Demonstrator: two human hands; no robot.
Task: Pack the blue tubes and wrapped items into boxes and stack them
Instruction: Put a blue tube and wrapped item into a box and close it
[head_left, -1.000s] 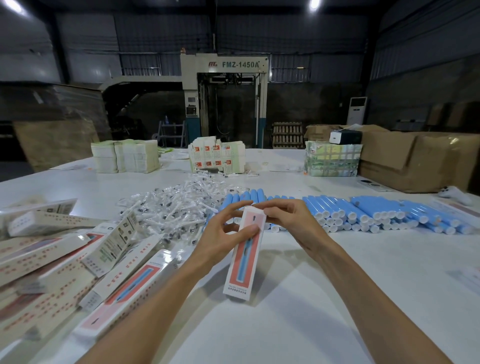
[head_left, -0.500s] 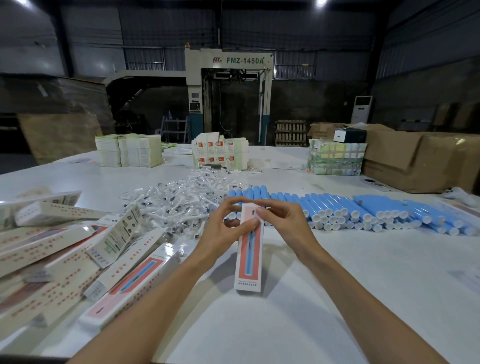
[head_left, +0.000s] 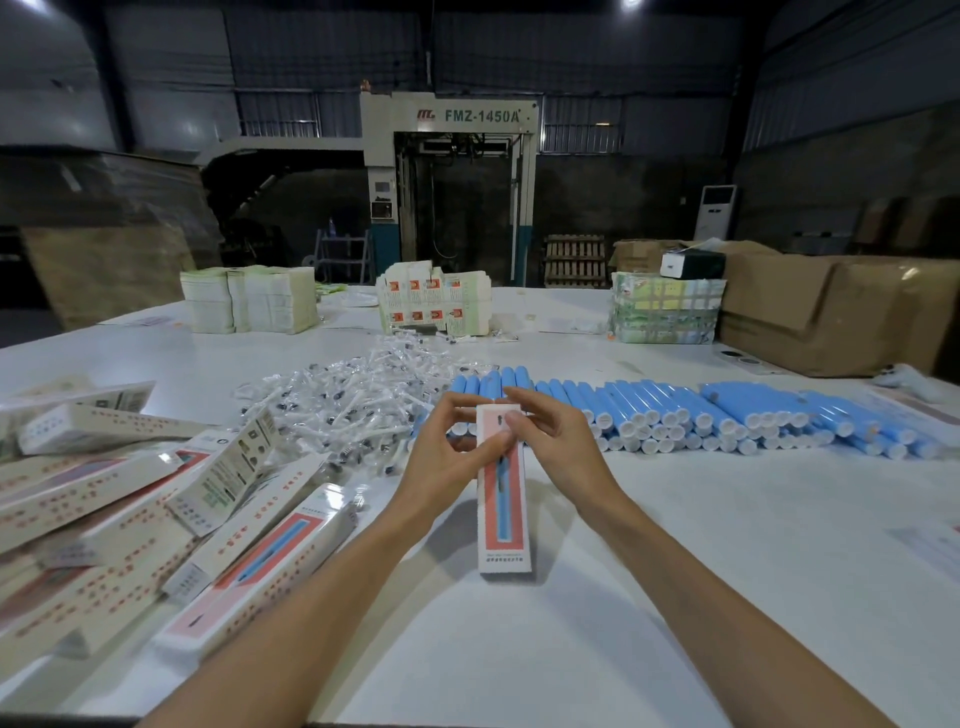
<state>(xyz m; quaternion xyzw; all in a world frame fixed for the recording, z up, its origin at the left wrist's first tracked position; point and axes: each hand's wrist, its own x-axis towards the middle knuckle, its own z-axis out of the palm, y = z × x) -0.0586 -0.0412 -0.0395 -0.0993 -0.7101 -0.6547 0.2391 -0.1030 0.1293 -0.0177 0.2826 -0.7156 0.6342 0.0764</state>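
A long white and pink box (head_left: 504, 519) with a blue tube printed on it stands tilted on the white table (head_left: 675, 571), straight ahead of me. My left hand (head_left: 447, 457) grips its upper left side, fingers curled over the top. My right hand (head_left: 556, 441) pinches the top end from the right. Behind the hands lies a long row of blue tubes (head_left: 701, 415) with white caps. To their left is a heap of clear wrapped items (head_left: 353, 405). Several packed boxes (head_left: 156, 519) lie piled at the left.
Stacks of flat cartons (head_left: 249, 299), (head_left: 434, 304) and a strapped bundle (head_left: 665, 312) stand at the table's far side. Large brown cardboard boxes (head_left: 831, 317) sit at the back right. A machine (head_left: 452, 197) stands beyond the table.
The box has swung from a slant to nearly straight toward me, and both hands have closed in on its top end. The view has shifted slightly.
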